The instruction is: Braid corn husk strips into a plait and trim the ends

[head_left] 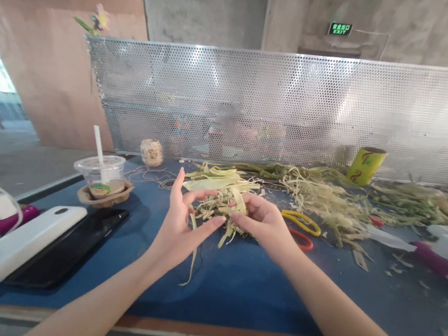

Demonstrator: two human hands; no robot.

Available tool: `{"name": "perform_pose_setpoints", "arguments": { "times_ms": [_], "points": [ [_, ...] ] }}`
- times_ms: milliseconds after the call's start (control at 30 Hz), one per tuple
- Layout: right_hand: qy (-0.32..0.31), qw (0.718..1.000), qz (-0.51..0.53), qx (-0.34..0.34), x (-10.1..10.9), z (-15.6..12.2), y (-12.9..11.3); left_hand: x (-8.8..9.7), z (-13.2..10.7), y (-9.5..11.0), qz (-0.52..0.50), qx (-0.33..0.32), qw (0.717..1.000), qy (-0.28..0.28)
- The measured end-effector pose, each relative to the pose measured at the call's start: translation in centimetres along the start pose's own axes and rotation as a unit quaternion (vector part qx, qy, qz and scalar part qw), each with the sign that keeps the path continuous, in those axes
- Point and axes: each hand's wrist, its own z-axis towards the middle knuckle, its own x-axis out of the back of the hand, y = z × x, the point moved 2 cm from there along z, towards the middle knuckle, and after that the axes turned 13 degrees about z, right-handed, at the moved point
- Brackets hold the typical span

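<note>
Both hands meet over the middle of the table around a small bundle of pale, dry plant strips. My left hand cups its left side, with the thumb tip and a bent finger around it and one finger raised. My right hand pinches a flat pale green leaf strip at the bundle's right side, thumb against fingers. Loose strip ends hang below the hands, one long thin strip reaching down toward the blue tabletop. Wider leaf strips lie just behind. The fingers partly hide the bundle.
Yellow-handled scissors and a red ring-shaped handle lie right of my hands. Shredded plant fibres and a yellow tube are behind. At left are a twine spool, plastic cup, white power bank and black phone.
</note>
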Motion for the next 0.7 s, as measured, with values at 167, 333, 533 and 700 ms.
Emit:
{"name": "perform_pose_setpoints", "arguments": {
  "times_ms": [167,333,533,700],
  "points": [
    [-0.012,1.000,-0.002,-0.022,-0.4,-0.1,0.5,-0.1,0.0,0.4,-0.013,0.023,1.000,-0.006],
    [0.003,1.000,-0.005,-0.021,-0.4,-0.1,0.7,-0.2,-0.1,0.1,-0.031,0.012,0.999,0.003],
    [0.074,0.997,-0.009,0.006,0.5,0.1,0.3,0.5,0.4,0.6,-0.035,-0.006,0.999,0.021],
    [0.060,0.997,0.008,-0.044,0.7,0.1,0.5,0.8,0.4,0.5,-0.069,0.011,0.997,0.013]
  ]
}}
